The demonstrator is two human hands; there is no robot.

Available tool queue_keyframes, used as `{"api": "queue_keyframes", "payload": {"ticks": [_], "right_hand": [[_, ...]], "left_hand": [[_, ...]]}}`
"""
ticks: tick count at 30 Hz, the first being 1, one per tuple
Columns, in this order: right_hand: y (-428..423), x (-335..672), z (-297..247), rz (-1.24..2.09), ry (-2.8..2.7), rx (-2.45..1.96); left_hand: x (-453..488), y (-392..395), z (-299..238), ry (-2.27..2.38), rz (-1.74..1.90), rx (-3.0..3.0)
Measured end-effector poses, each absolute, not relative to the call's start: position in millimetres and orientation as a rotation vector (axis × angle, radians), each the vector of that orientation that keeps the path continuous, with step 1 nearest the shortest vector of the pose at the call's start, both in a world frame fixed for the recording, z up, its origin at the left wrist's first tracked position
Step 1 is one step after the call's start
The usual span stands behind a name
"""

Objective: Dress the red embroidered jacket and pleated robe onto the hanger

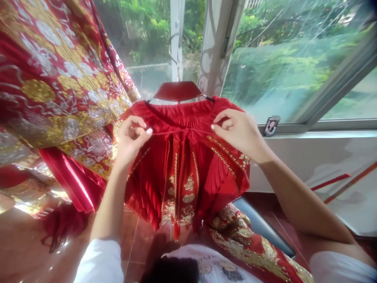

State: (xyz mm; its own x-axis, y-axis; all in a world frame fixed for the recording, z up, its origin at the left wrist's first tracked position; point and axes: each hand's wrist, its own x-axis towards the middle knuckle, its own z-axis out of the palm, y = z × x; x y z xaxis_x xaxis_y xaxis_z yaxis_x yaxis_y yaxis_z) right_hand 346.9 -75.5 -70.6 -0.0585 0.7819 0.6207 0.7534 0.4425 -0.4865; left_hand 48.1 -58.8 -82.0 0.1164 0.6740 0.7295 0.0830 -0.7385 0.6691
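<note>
A red pleated garment (150,173) with gold-embroidered panels hangs in front of me from a hanger (178,91) with a metal hook. A thin red cord (165,134) runs across its gathered neckline and meets in a knot or bow at the middle. My left hand (129,135) is closed, pinching the cord between thumb and fingers left of the knot. On the other side, my right hand (238,127) pinches the cord's other end near the garment's right shoulder. The cord looks stretched between both hands. Short red tassels (176,231) dangle below the middle panels.
At left hangs a large red garment (85,90) with gold and silver embroidery. Behind are sliding windows (294,67); a small photo card (271,126) leans on the sill. Gold-patterned red fabric (253,243) lies at lower right by a dark seat (265,226), above a tiled floor (135,251).
</note>
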Motion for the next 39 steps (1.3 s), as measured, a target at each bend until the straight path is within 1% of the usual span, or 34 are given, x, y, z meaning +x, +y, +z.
{"api": "queue_keyframes", "payload": {"ticks": [2,3,4,5,7,8,10,11,12,13,14,17,19,21,25,29,34,39], "right_hand": [[-78,349,-68,0.161,-1.962,-1.314],[-79,349,-68,0.24,-2.045,-1.303],[-80,349,-67,0.336,-2.124,-1.281],[-81,348,-67,0.45,-2.188,-1.246],[-79,343,-67,0.727,-2.263,-1.116],[-78,340,-68,0.866,-2.266,-1.022],[-74,331,-70,1.05,-2.166,-0.817],[-72,326,-71,1.069,-2.076,-0.736],[-69,321,-72,1.04,-1.977,-0.682],[-67,316,-74,0.976,-1.883,-0.655],[-65,310,-76,0.891,-1.806,-0.646],[-58,293,-84,0.555,-1.756,-0.681],[-55,283,-91,0.279,-1.824,-0.728],[-52,276,-98,0.032,-1.912,-0.77],[-48,274,-106,-0.249,-2.019,-0.813],[-45,277,-106,-0.36,-2.03,-0.83],[-48,275,-105,-0.263,-1.997,-0.906],[-51,290,-105,-0.277,-1.808,-1.076]], "left_hand": [[42,-65,-80,0.824,1.364,2.153],[42,-69,-79,0.94,1.254,2.272],[43,-71,-79,1.092,1.202,2.384],[46,-71,-80,1.256,1.234,2.477],[57,-67,-83,1.517,1.498,2.581],[65,-63,-85,1.571,1.671,2.586],[80,-54,-89,1.517,2.055,2.485],[86,-49,-91,1.428,2.214,2.395],[92,-46,-92,1.306,2.312,2.3],[97,-44,-92,1.172,2.329,2.22],[101,-43,-91,1.05,2.268,2.168],[109,-47,-90,0.845,1.892,2.162],[111,-50,-91,0.845,1.751,2.215],[113,-50,-93,0.876,1.734,2.25],[114,-46,-98,0.902,1.707,2.348],[113,-45,-103,0.951,1.601,2.516],[110,-46,-104,1.052,1.549,2.652],[92,-49,-102,1.4,1.591,2.806]]}}
